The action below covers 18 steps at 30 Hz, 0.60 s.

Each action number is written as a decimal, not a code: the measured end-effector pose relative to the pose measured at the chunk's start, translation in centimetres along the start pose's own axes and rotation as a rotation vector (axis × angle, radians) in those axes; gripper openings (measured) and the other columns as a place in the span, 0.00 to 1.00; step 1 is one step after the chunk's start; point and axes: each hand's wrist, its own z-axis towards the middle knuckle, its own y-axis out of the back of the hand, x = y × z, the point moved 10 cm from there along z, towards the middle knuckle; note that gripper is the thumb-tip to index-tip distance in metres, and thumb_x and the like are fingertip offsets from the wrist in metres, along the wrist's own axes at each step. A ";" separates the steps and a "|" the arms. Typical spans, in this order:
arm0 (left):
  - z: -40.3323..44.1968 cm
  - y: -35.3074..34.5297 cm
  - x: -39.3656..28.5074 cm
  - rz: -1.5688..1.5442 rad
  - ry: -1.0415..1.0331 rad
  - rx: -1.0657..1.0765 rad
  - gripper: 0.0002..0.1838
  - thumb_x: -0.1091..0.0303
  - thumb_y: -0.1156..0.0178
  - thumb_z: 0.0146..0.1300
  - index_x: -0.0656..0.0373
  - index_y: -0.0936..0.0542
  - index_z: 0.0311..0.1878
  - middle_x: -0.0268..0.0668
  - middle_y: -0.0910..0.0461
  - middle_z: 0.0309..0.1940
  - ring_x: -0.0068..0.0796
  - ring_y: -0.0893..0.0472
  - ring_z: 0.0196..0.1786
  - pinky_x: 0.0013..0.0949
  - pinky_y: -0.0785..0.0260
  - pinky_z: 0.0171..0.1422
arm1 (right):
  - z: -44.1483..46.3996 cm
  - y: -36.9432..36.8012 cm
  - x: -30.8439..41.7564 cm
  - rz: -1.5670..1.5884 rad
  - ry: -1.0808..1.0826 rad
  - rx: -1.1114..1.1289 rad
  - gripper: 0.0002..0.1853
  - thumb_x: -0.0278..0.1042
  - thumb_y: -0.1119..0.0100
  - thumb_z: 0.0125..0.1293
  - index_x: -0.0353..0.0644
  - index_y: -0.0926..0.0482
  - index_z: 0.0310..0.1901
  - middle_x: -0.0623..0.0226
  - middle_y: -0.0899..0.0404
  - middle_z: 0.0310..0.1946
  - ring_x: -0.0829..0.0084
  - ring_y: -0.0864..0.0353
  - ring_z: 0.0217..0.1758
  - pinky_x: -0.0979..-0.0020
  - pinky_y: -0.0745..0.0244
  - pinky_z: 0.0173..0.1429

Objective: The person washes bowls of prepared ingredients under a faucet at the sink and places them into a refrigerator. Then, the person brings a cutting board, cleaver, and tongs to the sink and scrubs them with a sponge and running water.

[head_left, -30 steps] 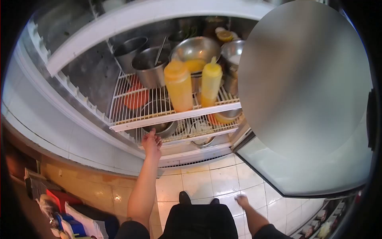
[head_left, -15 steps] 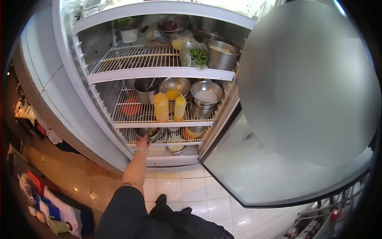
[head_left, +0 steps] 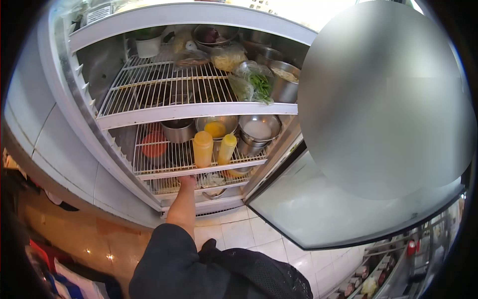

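My left hand (head_left: 187,180) reaches into the lowest visible level of an open fridge, just under the edge of a wire shelf (head_left: 209,169). Its fingers are hidden behind that edge, so what they hold or touch cannot be made out. Above it on the shelf stand an orange squeeze bottle (head_left: 202,149) and a yellow squeeze bottle (head_left: 227,148). A bowl with yellow liquid (head_left: 215,129) and a metal pot (head_left: 179,131) sit behind them. To the hand's right, a bowl with white contents (head_left: 212,180) is partly visible. My right hand does not show.
The fridge door (head_left: 318,214) hangs open on the right, partly covered by a blurred patch. A higher shelf (head_left: 199,110) holds a bag of green vegetables (head_left: 260,86) and a metal pot (head_left: 285,82). Tiled floor (head_left: 239,234) lies below.
My left hand has gone from the rim of a metal bowl to deeper under the shelf edge. My right hand has left the view. The view has shifted, showing the upper shelf.
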 end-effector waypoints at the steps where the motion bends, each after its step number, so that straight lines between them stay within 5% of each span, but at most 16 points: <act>1: 0.2 0.1 -0.1 0.017 0.013 -0.001 0.15 0.58 0.43 0.71 0.51 0.23 0.57 0.37 0.20 0.55 0.40 0.20 0.55 0.42 0.22 0.58 | -0.8 -0.5 -0.3 0.004 -0.018 -0.015 0.16 0.41 0.42 0.65 0.35 0.17 0.41 0.59 0.16 0.36 0.67 0.19 0.39 0.66 0.24 0.45; 3: 0.5 -0.7 1.2 -0.070 0.204 -0.009 0.25 0.45 0.60 0.75 0.45 0.27 0.65 0.36 0.29 0.67 0.44 0.29 0.67 0.55 0.34 0.70 | -2.3 -1.7 -0.7 0.012 -0.041 -0.036 0.14 0.40 0.41 0.64 0.36 0.16 0.40 0.60 0.16 0.35 0.67 0.19 0.37 0.65 0.24 0.44; 5: -1.0 -3.2 1.2 -0.262 0.354 0.059 0.31 0.41 0.71 0.76 0.43 0.32 0.72 0.35 0.45 0.77 0.40 0.43 0.77 0.54 0.51 0.80 | -3.6 -3.0 -1.1 0.027 -0.060 -0.058 0.13 0.39 0.40 0.63 0.37 0.16 0.39 0.60 0.16 0.34 0.67 0.19 0.36 0.65 0.24 0.42; 7: -1.7 -4.0 -0.4 0.080 0.223 0.129 0.22 0.47 0.52 0.74 0.48 0.25 0.62 0.41 0.27 0.64 0.44 0.28 0.66 0.56 0.34 0.71 | -4.6 -4.0 -2.5 0.041 -0.077 -0.087 0.11 0.37 0.40 0.62 0.37 0.16 0.38 0.60 0.16 0.33 0.67 0.18 0.34 0.64 0.23 0.40; 11: -2.5 -1.4 -1.3 -0.008 0.255 -0.062 0.19 0.53 0.48 0.73 0.51 0.25 0.61 0.41 0.23 0.60 0.40 0.24 0.62 0.46 0.27 0.67 | -6.7 -7.0 -4.7 0.079 -0.127 -0.129 0.09 0.35 0.38 0.59 0.39 0.16 0.35 0.61 0.16 0.31 0.67 0.18 0.31 0.63 0.22 0.37; 12: -2.7 -0.9 -1.1 0.133 0.228 0.098 0.17 0.58 0.47 0.72 0.56 0.24 0.58 0.40 0.20 0.55 0.36 0.20 0.57 0.37 0.22 0.61 | -6.8 -7.7 -5.2 0.084 -0.141 -0.141 0.08 0.34 0.37 0.59 0.39 0.16 0.35 0.62 0.16 0.30 0.67 0.18 0.30 0.63 0.22 0.36; 13: -5.2 -1.9 -0.8 0.281 0.233 0.355 0.14 0.58 0.44 0.71 0.52 0.24 0.55 0.36 0.19 0.51 0.33 0.19 0.53 0.33 0.22 0.51 | -7.2 -8.3 -5.7 0.089 -0.154 -0.159 0.07 0.34 0.37 0.58 0.40 0.16 0.34 0.62 0.16 0.30 0.67 0.17 0.29 0.62 0.22 0.35; 14: -4.2 1.2 0.4 0.493 0.148 0.268 0.12 0.64 0.38 0.66 0.52 0.23 0.51 0.34 0.18 0.42 0.29 0.19 0.41 0.29 0.25 0.40 | -7.6 -8.9 -6.5 0.080 -0.173 -0.185 0.07 0.33 0.37 0.57 0.40 0.16 0.33 0.62 0.16 0.29 0.67 0.17 0.29 0.62 0.22 0.35; 15: -4.5 2.9 1.0 0.653 0.037 0.404 0.10 0.70 0.37 0.64 0.52 0.24 0.47 0.31 0.23 0.32 0.25 0.24 0.30 0.26 0.30 0.33 | -7.5 -9.5 -7.1 0.036 -0.196 -0.210 0.06 0.33 0.36 0.57 0.40 0.16 0.33 0.62 0.16 0.29 0.67 0.17 0.28 0.62 0.21 0.34; 17: -12.0 2.8 1.9 0.961 -0.111 0.518 0.11 0.82 0.43 0.58 0.57 0.27 0.43 0.32 0.26 0.35 0.22 0.28 0.28 0.26 0.36 0.29 | -6.8 -10.6 -7.4 -0.113 -0.232 -0.255 0.05 0.31 0.35 0.55 0.41 0.16 0.32 0.63 0.16 0.28 0.67 0.17 0.26 0.61 0.21 0.32; 18: -14.3 3.7 3.0 1.106 -0.071 0.524 0.12 0.83 0.44 0.55 0.61 0.28 0.43 0.34 0.27 0.38 0.25 0.28 0.28 0.27 0.35 0.28 | -5.8 -10.2 -8.1 -0.284 -0.053 -0.334 0.05 0.32 0.36 0.51 0.41 0.17 0.26 0.59 0.17 0.27 0.64 0.19 0.23 0.59 0.22 0.30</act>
